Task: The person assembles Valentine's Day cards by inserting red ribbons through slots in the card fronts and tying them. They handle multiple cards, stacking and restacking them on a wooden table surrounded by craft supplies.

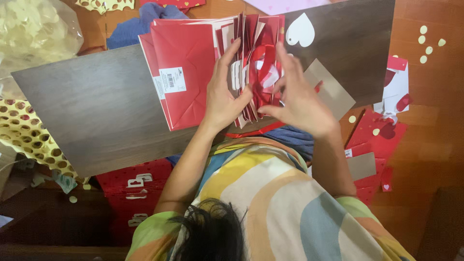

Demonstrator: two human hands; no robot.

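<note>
1. Dark wood-grain board (96, 106) lies as the work surface; a stack of flat red paper gift bags (193, 63) rests at its far edge, near the middle.
2. Left hand (223, 94): fingers spread, palm pressed flat on the stack, fingertips reaching among the fanned bag edges.
3. Right hand (299, 99): fingers bent, thumb and fingertips pinching a red ribbon handle (263, 63) among the upright bag edges.
4. White paper heart (300, 30) lies on the board near its far right corner, just beside the stack.
5. Grey cardboard rectangle (333, 89) overhangs the board's right edge, partly under the right hand.
6. Red paper scraps (382, 133) lie off the board, right side.
</note>
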